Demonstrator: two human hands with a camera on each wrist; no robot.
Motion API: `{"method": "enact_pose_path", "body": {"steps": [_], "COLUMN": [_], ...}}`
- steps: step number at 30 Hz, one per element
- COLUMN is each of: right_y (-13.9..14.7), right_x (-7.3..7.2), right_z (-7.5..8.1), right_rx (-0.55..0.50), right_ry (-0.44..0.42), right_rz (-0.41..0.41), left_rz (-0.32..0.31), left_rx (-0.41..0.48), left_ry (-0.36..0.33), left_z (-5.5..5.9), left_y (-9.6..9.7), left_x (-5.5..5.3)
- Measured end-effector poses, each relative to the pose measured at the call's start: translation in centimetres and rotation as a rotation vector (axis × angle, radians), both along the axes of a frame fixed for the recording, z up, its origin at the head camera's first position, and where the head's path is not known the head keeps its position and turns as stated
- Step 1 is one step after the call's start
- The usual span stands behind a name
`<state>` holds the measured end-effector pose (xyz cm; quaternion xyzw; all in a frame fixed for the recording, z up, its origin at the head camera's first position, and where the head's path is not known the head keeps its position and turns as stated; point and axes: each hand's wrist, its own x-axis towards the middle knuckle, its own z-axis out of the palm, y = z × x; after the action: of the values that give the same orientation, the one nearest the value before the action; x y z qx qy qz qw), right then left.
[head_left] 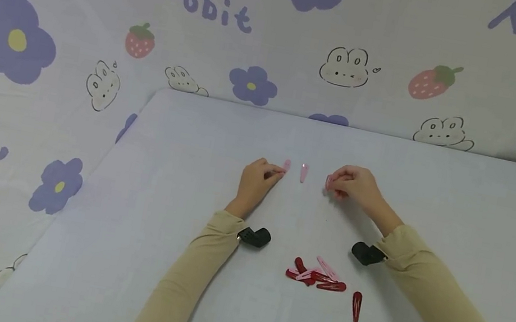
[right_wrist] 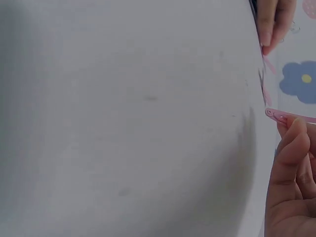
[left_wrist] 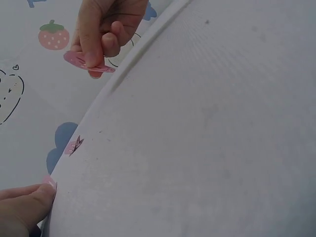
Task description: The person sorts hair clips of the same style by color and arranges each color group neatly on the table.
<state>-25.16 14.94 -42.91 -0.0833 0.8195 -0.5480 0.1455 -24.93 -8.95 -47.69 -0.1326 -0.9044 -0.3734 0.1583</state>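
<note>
Between thumb and fingers, my left hand pinches the near end of a pink snap hair clip toward the back of the white table. To its right lies another pink clip, pointing toward me; in the left wrist view this middle clip looks sprung apart. My right hand holds a third pink hair clip by thumb and fingertips, to the right of the middle one. In the right wrist view the narrow end of that held clip sticks out past the fingertips.
Nearer me, between the forearms, is a loose pile of red clips and pink clips. A single red clip lies right of the pile. Behind the table hangs a printed cloth. Black wrist cameras hang at both cuffs.
</note>
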Motion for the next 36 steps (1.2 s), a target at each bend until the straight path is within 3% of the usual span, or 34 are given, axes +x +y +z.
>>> {"method": "enact_pose_path", "body": {"steps": [11,18,26,36], "right_y": [-1.6,-2.3,-2.6,-2.9], "right_x": [-1.6,-1.2,-1.4,-1.7], "right_z": [-1.3,-1.4,-1.8,-1.6], "right_rx": [-0.029,0.056,0.114,0.178], "right_ry": [-0.189,-0.032,0.061,0.084], "right_rz": [-0.131,-0.126,-0.146,-0.163], "left_rz": [-0.012,-0.003,-0.011,-0.009], "left_rx": [0.009,-0.011,-0.013,-0.016], "left_ry": [0.031,0.05,0.049,0.045], "left_z": [-0.1,-0.1,-0.2,-0.2], "left_y": [-0.1,-0.2,-0.1,-0.1], "left_x": [0.2,0.2,0.2,0.1]}}
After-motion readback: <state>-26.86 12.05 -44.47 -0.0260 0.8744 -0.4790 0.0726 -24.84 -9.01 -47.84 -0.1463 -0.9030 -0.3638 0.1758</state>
